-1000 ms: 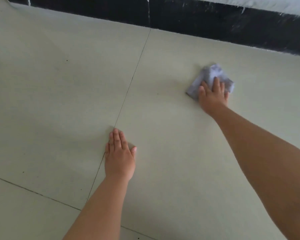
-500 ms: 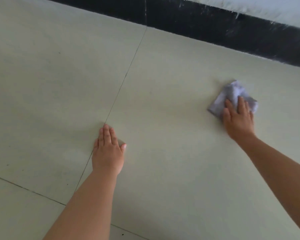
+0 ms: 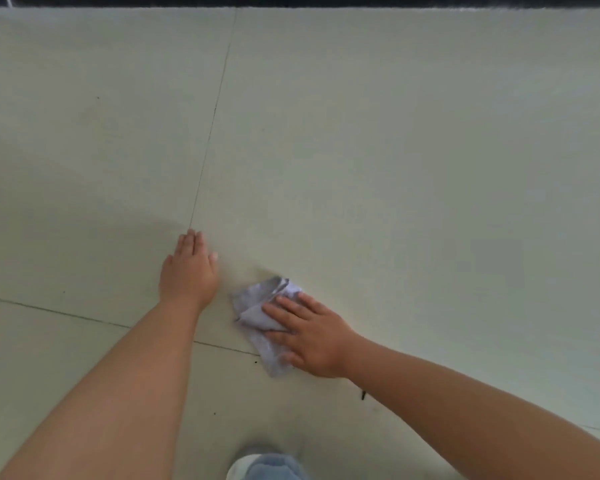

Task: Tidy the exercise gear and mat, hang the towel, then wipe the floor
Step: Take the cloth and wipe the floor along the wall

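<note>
Both hands lie flat on the pale tiled floor (image 3: 395, 168). The left hand (image 3: 187, 271), fingers straight, props the person up. The right hand (image 3: 309, 334) presses a crumpled grey cloth (image 3: 260, 313) down with straight fingers, just beside the left. A second ago that cloth was far out near the black skirting (image 3: 430, 0); now it has swept back close in, so the wiping stage looks well underway. No brand or writing shows anywhere.
</note>
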A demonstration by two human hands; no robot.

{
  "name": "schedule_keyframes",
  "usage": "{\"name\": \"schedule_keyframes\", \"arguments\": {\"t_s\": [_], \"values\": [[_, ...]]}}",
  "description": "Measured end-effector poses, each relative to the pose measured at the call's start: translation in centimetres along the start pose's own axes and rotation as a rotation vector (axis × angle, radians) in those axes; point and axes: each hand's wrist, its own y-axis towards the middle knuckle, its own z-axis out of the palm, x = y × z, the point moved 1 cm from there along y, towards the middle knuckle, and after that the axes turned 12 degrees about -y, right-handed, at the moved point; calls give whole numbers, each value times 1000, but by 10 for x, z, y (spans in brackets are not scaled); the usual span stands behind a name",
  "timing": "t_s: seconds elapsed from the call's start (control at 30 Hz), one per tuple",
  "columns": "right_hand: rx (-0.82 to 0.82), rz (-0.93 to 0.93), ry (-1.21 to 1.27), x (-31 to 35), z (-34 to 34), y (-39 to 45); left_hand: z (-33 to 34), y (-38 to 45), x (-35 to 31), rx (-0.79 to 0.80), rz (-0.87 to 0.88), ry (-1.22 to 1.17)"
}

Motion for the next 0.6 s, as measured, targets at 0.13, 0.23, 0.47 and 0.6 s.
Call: {"name": "schedule_keyframes", "arguments": {"t_s": [0.13,0.23,0.47,0.6], "values": [[-62,182,-119,-67,16,-54,16,-15,18,0,14,-58],[-174,635,-24,-132,-7,-66,13,-22,32,-26,-95,-137],[-171,1247,344,-112,-47,23,21,-50,90,-63,-148,-202],[-60,567,256,-12,-54,106,29,-69,113,-45,-221,-225]]}}
